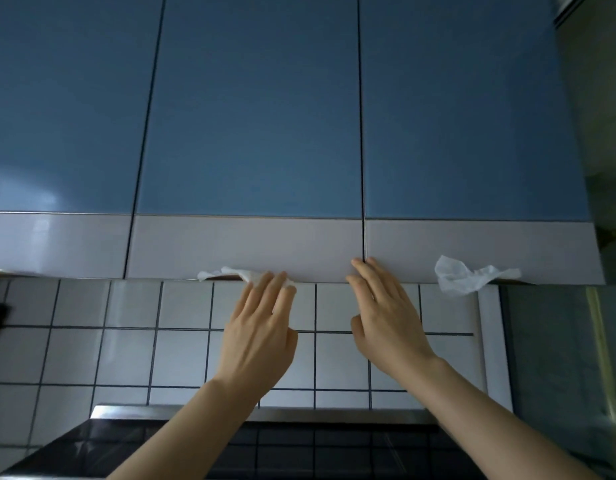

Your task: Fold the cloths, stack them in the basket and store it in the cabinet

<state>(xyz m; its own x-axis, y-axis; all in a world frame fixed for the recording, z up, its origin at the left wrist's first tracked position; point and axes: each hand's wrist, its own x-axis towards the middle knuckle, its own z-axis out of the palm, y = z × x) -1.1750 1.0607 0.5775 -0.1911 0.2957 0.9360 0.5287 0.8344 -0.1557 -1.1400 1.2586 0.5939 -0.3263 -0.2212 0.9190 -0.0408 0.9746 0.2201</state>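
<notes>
Glossy blue cabinet doors [251, 109] are closed, crumpled white tissue [466, 277] wedged beneath. Left hand [261, 327] and right hand [386, 317] reach up with straight, empty fingers.

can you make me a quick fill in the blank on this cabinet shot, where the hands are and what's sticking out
1. Both hands reach up to the bottom edge of the ____ cabinet doors.
2. The left hand touches a ____ tissue that sticks out under the door.
3. The right hand has its fingertips at the ____ between two doors.
4. A second tissue hangs to the ____ of the right hand.

Missing words: blue; white; gap; right
</notes>
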